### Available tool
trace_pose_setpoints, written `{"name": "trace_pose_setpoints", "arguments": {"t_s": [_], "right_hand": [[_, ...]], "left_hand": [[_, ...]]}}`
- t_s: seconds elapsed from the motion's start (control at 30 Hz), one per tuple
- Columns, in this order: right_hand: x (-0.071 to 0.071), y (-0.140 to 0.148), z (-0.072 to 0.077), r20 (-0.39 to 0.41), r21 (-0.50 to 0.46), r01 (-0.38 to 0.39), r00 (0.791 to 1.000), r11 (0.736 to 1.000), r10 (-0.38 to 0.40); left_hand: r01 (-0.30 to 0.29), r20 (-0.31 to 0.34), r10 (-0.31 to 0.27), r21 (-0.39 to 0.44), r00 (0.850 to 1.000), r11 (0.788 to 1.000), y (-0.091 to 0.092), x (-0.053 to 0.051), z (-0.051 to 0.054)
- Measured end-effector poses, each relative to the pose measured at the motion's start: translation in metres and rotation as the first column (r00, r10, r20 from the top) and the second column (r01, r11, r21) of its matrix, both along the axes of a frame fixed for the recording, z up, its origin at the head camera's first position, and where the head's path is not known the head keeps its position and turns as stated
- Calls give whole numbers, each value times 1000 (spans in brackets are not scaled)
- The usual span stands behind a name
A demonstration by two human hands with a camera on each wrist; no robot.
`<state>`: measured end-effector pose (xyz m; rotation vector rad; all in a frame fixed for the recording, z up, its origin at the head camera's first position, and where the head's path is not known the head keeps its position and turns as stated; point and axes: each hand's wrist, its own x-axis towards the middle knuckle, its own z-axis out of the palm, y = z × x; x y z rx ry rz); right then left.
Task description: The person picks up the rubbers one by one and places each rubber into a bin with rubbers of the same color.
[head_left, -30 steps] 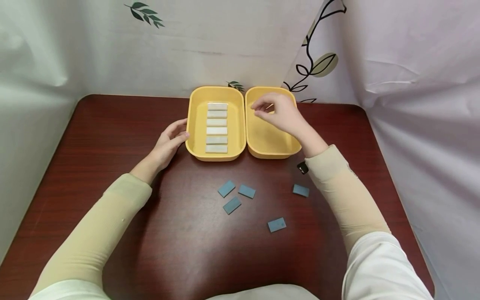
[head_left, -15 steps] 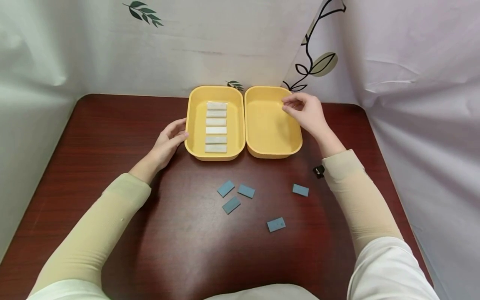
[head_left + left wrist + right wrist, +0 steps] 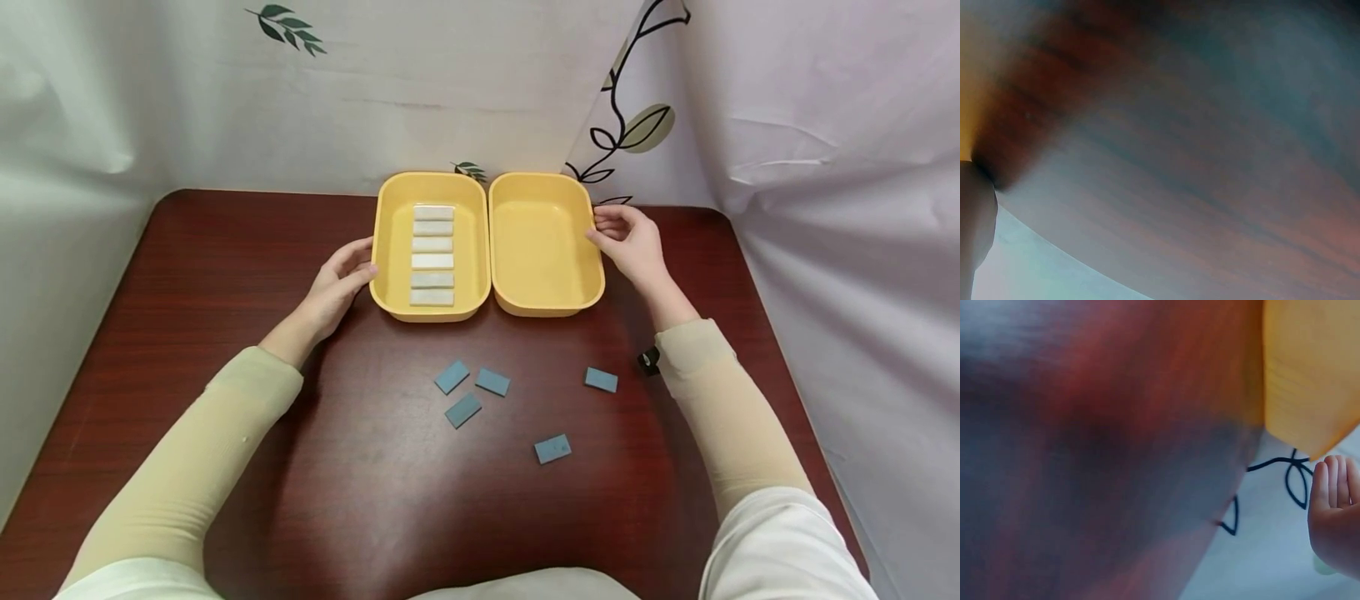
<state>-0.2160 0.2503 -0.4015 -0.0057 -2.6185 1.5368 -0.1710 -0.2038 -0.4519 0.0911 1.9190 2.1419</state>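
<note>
Two yellow plastic trays stand side by side near the back of the table. In the left tray (image 3: 469,250), several pale rectangular tiles (image 3: 432,245) lie in one column. The right tray (image 3: 542,250) shows a bare floor. My left hand (image 3: 332,283) rests against the left tray's outer wall, its thumb tip at the rim. At the far side of the right tray, my right hand (image 3: 633,246) has its thumb at the rim and its fingers along the outside. The right wrist view shows those fingers (image 3: 1333,481) fairly straight beside the yellow wall. Some fingertips are hidden behind the rims.
Nearer me on the dark red wooden table (image 3: 360,467) lie several blue-grey rectangular tiles, among them one tile (image 3: 552,449) at the front and another tile (image 3: 602,380) at right. White patterned sheeting (image 3: 420,92) hangs round the table's back and sides.
My right hand has moved from above the right tray outward to the right and down to its outer rim. My left hand stays at the left tray; the tiles have not moved.
</note>
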Motion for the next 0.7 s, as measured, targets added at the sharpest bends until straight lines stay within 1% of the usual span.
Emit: {"name": "trace_pose_setpoints", "arguments": {"t_s": [0.1, 0.23, 0.3, 0.43, 0.53, 0.7], "right_hand": [[3, 1, -6, 57, -40, 6, 998, 999, -4], [7, 0, -12, 148, -133, -25, 988, 991, 44], [9, 0, -15, 202, -183, -39, 976, 982, 76], [11, 2, -21, 293, -259, -61, 946, 964, 138], [12, 3, -23, 323, -313, -67, 930, 947, 173], [14, 3, -26, 329, -382, -64, 923, 922, 200]], "left_hand": [[0, 1, 0, 1, 1000, 1000, -1, 0, 0], [-4, 1, 4, 2, 1000, 1000, -2, 0, 0], [-4, 0, 4, 2, 1000, 1000, -2, 0, 0], [-1, 0, 1, 4, 1000, 1000, -2, -1, -1], [0, -3, 0, 17, 1000, 1000, -1, -1, -2], [-1, 0, 1, 34, 1000, 999, 0, -1, 0]]}}
